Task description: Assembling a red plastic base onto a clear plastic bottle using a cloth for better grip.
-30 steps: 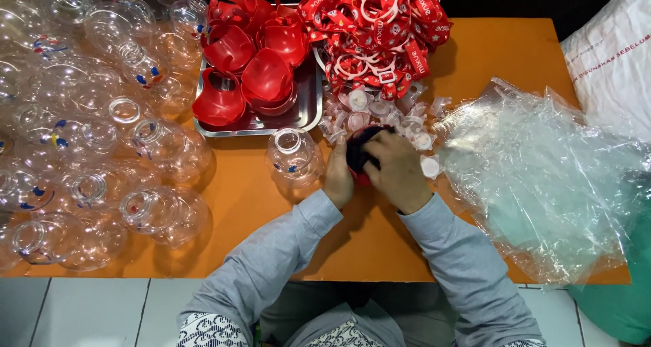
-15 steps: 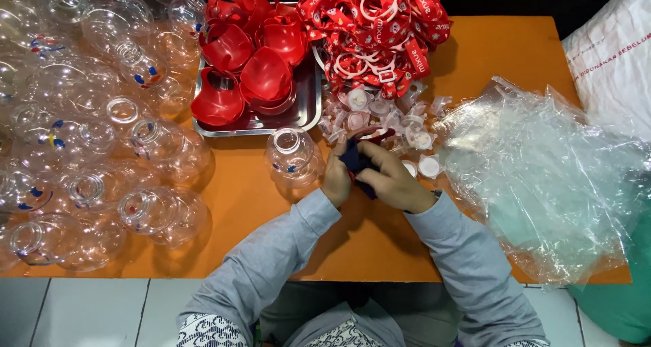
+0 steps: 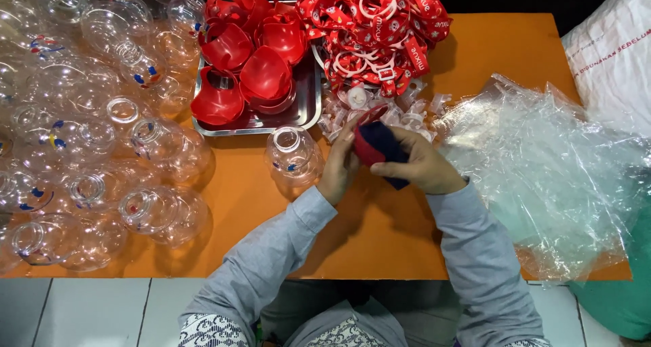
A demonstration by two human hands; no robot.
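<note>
My right hand (image 3: 426,167) is wrapped around a dark blue piece (image 3: 385,151), fingers curled over its top and thumb tucked beneath, so the piece sits held above the middle of the orange table (image 3: 380,238). My left hand (image 3: 341,162) comes in from the left and presses against a red part (image 3: 369,143) that meets the blue piece on its left side; my fingers lie closed along it, though I cannot tell exactly how the two parts join under my hands. Just left of my left hand one clear jar (image 3: 293,156) stands upright on the table, mouth up. Far of my hands lies a small pile of clear plastic bits (image 3: 407,113), and beyond it, at the far edge, a heap of red straps with white rings (image 3: 376,28). Left of that heap a metal tray (image 3: 306,96) holds stacked red bowl-like pieces (image 3: 252,62). The whole left side of the table is crowded with clear round jars (image 3: 81,130), some lying on their sides, some bearing small coloured marks. To the right of my right hand a big crumpled sheet of clear plastic (image 3: 549,177) spreads over the table's right end, and a white sack (image 3: 610,55) rests at the far right.
</note>
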